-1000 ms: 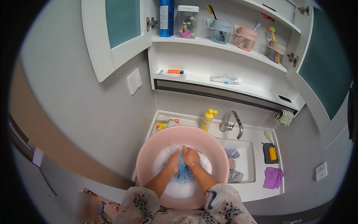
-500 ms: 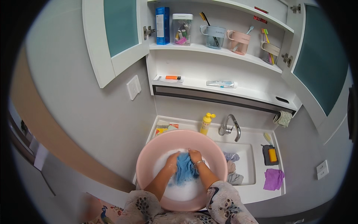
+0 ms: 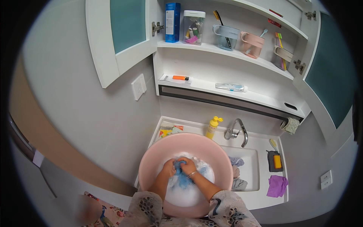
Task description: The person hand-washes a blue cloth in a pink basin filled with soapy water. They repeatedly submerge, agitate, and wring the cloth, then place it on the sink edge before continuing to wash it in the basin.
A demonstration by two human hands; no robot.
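Note:
A large pink basin [image 3: 153, 151] stands on the counter, holding white suds [image 3: 185, 196]. Inside it, a wet blue cloth [image 3: 184, 181] is bunched between my hands, its lower part trailing into the foam. My left hand [image 3: 169, 168] is closed on the cloth's left side. My right hand [image 3: 188, 166], with a bracelet at its wrist, grips the top and right side of the cloth. The hands are close together, knuckles nearly meeting. Part of the cloth is hidden under my fingers and the suds.
Right of the basin, a white sink [image 3: 251, 166] holds several damp garments [image 3: 239, 184]. A chrome faucet [image 3: 242, 130] and a yellow bottle [image 3: 213, 127] stand behind. A purple cloth [image 3: 277, 186] and yellow soap bar [image 3: 277, 161] lie at the right. Open cabinet doors [image 3: 130, 56] hang above.
My hands have drawn together, gathering the cloth that was spread between them into a bunch. More foam shows around it. The view has shifted slightly.

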